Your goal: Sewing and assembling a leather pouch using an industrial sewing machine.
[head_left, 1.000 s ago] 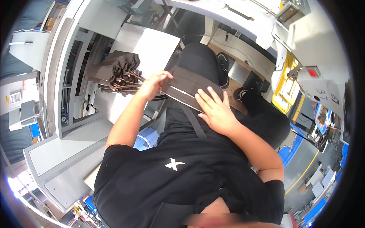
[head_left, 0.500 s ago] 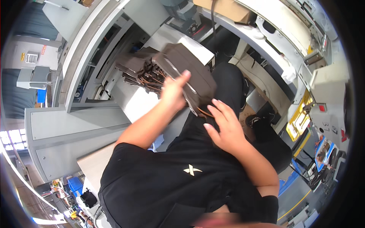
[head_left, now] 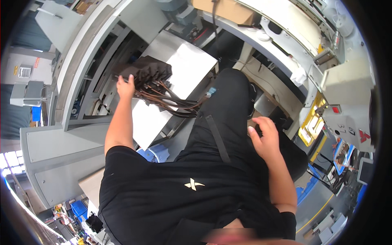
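Observation:
A heap of dark brown, folded fabric-like pieces (head_left: 153,70) lies on the white tabletop (head_left: 192,57), left of my knees. My left hand (head_left: 125,87) is at the heap's near left edge, thumb and fingers around the edge of a dark brown piece; part of the grip is hidden. Brown and black cables (head_left: 175,104) run from the heap over the table edge toward my thigh, ending near a pale blue connector (head_left: 211,92). Above my right thigh, my right hand (head_left: 267,136) hovers with loosely curved fingers and thumb apart, holding nothing.
A grey machine frame (head_left: 69,81) and cabinet (head_left: 61,159) stand to the left. Beneath the table is a blue bin (head_left: 155,154). A long white bench (head_left: 265,43) with a cardboard box (head_left: 224,11) curves along the far side. A dark grey strip (head_left: 218,139) lies on my lap.
My left hand has carried a dark brown piece from above my lap leftward onto the heap. My right hand has drawn back to the right, away from it. The cables now lie stretched toward my thigh.

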`<state>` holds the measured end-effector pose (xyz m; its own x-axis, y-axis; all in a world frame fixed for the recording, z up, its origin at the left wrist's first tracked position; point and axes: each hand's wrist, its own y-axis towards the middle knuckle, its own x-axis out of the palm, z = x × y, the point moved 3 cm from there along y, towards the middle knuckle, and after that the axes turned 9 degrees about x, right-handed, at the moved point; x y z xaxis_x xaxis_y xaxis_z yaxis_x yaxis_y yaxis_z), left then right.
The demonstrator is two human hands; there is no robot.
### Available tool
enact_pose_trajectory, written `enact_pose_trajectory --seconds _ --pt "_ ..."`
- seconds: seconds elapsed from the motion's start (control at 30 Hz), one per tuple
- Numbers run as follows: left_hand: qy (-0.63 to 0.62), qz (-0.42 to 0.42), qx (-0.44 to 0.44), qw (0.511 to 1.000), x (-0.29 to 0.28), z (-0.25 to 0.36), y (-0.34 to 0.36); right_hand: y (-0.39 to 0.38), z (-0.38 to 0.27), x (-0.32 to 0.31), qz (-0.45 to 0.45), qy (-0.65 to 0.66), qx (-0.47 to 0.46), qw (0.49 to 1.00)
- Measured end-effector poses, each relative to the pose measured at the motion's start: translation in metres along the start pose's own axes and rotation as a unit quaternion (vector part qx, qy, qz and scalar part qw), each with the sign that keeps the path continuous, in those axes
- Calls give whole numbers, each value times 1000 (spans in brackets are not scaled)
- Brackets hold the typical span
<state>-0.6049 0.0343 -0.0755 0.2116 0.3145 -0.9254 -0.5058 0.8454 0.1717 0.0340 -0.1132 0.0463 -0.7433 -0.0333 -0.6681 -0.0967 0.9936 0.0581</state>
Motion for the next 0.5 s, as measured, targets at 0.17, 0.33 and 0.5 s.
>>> enact_pose_trajectory --seconds 0.17,0.33,0.5 --pt "116 -91 153 977 76 48 -40 -19 25 5 -25 -45 39 998" --pt "95 -63 239 964 66 22 -30 -38 63 -9 -46 -70 77 993" --pt "145 -34 169 974 68 -19 -18 -72 120 -80 42 -112 211 970"
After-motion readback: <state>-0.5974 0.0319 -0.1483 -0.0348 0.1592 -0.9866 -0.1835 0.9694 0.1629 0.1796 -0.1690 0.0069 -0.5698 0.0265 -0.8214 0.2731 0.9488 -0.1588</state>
